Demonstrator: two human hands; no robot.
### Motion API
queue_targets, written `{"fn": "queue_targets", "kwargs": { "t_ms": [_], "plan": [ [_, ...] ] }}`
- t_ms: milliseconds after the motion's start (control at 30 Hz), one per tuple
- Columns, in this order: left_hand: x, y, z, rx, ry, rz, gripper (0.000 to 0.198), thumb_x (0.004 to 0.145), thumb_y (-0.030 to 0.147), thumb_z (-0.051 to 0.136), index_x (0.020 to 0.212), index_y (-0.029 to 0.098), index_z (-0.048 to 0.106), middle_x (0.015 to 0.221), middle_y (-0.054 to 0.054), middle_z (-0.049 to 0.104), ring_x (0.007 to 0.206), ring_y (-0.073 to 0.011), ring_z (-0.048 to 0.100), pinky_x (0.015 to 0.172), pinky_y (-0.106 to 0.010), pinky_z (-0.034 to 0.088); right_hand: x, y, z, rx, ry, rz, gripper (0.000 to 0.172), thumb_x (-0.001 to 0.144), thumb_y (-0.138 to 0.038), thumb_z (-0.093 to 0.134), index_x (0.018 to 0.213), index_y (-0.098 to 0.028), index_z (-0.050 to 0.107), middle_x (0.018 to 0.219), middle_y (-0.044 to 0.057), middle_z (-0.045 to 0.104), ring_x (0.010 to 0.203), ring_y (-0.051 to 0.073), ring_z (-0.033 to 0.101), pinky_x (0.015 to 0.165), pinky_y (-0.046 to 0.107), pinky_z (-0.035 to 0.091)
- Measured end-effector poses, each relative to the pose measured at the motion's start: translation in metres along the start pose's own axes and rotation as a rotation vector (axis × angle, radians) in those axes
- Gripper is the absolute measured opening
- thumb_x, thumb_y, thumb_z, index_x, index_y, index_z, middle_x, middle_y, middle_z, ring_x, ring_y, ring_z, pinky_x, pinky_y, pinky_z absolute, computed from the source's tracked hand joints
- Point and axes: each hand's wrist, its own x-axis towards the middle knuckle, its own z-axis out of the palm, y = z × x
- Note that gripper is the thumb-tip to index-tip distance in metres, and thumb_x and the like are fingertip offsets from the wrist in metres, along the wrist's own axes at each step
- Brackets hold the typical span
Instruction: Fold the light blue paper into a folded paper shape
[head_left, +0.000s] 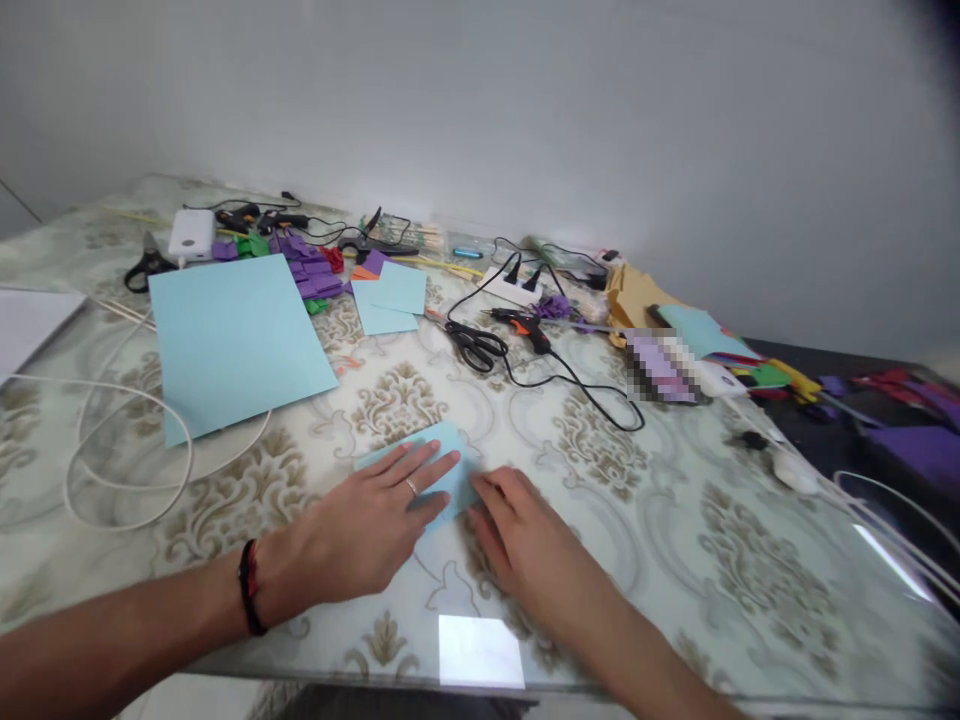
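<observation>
A small piece of light blue paper (459,472) lies on the patterned tabletop in front of me. My left hand (375,515) rests flat across it, fingers stretched and slightly spread, covering much of its left part. At the paper's right edge, my right hand (529,530) has its fingers bent and drawn together on the border; the fingertips are partly hidden and a little blurred. A large light blue sheet (240,340) lies to the left. Farther back are two light blue paper squares (401,288), overlapping each other.
Black-handled scissors (478,345) and a corded glue gun (525,325) lie beyond my hands, near a white power strip (511,285). Purple paper strips (311,268), more scissors (148,265) and a white power bank (193,234) sit back left. White cable (184,440) loops at left.
</observation>
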Motion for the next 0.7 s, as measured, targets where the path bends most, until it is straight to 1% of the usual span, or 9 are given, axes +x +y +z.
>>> {"fn": "queue_targets", "kwargs": {
  "t_ms": [33, 67, 200, 300, 367, 433, 533, 600, 700],
  "plan": [
    [0.0, 0.002, 0.003, -0.016, 0.002, -0.012, 0.045, 0.103, 0.026, 0.051, 0.147, 0.018, 0.056, 0.171, -0.014, 0.031, 0.16, -0.0318, 0.026, 0.13, -0.05, 0.023, -0.009, -0.003, -0.002, -0.018, 0.014, 0.023, 0.031, 0.103, -0.022, 0.049, 0.12, -0.005, 0.067, 0.107, 0.018, 0.065, 0.095, 0.031, 0.067, 0.082, 0.052, 0.065],
    [0.0, 0.003, 0.006, -0.032, 0.003, -0.019, 0.046, 0.105, 0.029, 0.05, 0.15, 0.019, 0.053, 0.171, -0.015, 0.032, 0.159, -0.0315, 0.027, 0.129, -0.05, 0.025, -0.016, -0.006, -0.004, -0.014, 0.017, 0.024, 0.031, 0.104, -0.022, 0.048, 0.121, -0.006, 0.068, 0.106, 0.018, 0.066, 0.096, 0.031, 0.067, 0.083, 0.053, 0.064],
    [-0.001, 0.002, 0.016, -0.056, 0.032, -0.051, 0.058, 0.106, 0.043, 0.05, 0.16, 0.023, 0.04, 0.172, -0.017, 0.028, 0.159, -0.0337, 0.026, 0.129, -0.051, 0.025, -0.033, -0.007, -0.01, 0.032, 0.014, 0.008, 0.032, 0.105, -0.021, 0.044, 0.124, -0.01, 0.068, 0.112, 0.017, 0.067, 0.099, 0.028, 0.069, 0.086, 0.048, 0.063],
    [-0.002, 0.0, 0.018, -0.057, 0.046, -0.079, 0.064, 0.105, 0.051, 0.05, 0.161, 0.023, 0.038, 0.173, -0.018, 0.023, 0.16, -0.037, 0.023, 0.127, -0.052, 0.027, -0.037, -0.003, -0.01, 0.006, 0.026, 0.013, 0.035, 0.105, -0.021, 0.043, 0.129, -0.009, 0.066, 0.115, 0.017, 0.068, 0.099, 0.028, 0.069, 0.086, 0.047, 0.063],
    [-0.001, -0.001, 0.016, -0.061, 0.049, -0.082, 0.063, 0.105, 0.054, 0.049, 0.16, 0.025, 0.04, 0.172, -0.017, 0.026, 0.159, -0.0378, 0.026, 0.126, -0.053, 0.03, -0.037, -0.001, -0.009, -0.022, 0.024, 0.014, 0.036, 0.105, -0.019, 0.043, 0.13, -0.008, 0.066, 0.111, 0.017, 0.069, 0.096, 0.028, 0.07, 0.083, 0.047, 0.063],
    [0.003, -0.003, 0.013, -0.067, 0.051, -0.086, 0.056, 0.107, 0.053, 0.047, 0.157, 0.03, 0.045, 0.17, -0.014, 0.033, 0.156, -0.0369, 0.033, 0.124, -0.054, 0.032, -0.035, -0.001, -0.008, -0.055, 0.014, 0.014, 0.036, 0.104, -0.019, 0.044, 0.13, -0.007, 0.066, 0.107, 0.016, 0.07, 0.093, 0.029, 0.07, 0.081, 0.048, 0.063],
    [0.009, -0.007, 0.009, -0.066, 0.046, -0.081, 0.045, 0.109, 0.038, 0.046, 0.154, 0.037, 0.05, 0.164, -0.01, 0.043, 0.152, -0.033, 0.04, 0.123, -0.054, 0.034, -0.031, -0.001, -0.008, -0.098, -0.019, 0.024, 0.036, 0.103, -0.02, 0.045, 0.13, -0.008, 0.066, 0.104, 0.015, 0.071, 0.092, 0.03, 0.07, 0.08, 0.048, 0.062],
    [0.012, -0.008, 0.009, -0.06, 0.046, -0.073, 0.047, 0.107, 0.031, 0.048, 0.154, 0.036, 0.05, 0.165, -0.01, 0.041, 0.153, -0.033, 0.04, 0.124, -0.054, 0.033, -0.028, -0.001, -0.008, -0.125, -0.041, 0.028, 0.036, 0.103, -0.019, 0.045, 0.128, -0.009, 0.067, 0.104, 0.015, 0.072, 0.091, 0.029, 0.071, 0.08, 0.048, 0.061],
    [0.013, -0.007, 0.011, -0.062, 0.066, -0.072, 0.05, 0.105, 0.029, 0.05, 0.155, 0.035, 0.048, 0.173, -0.009, 0.027, 0.156, -0.0357, 0.032, 0.126, -0.056, 0.03, -0.026, -0.003, -0.007, -0.179, -0.058, 0.008, 0.036, 0.103, -0.02, 0.044, 0.127, -0.009, 0.068, 0.107, 0.016, 0.073, 0.09, 0.029, 0.071, 0.081, 0.046, 0.06]
  ]
}}
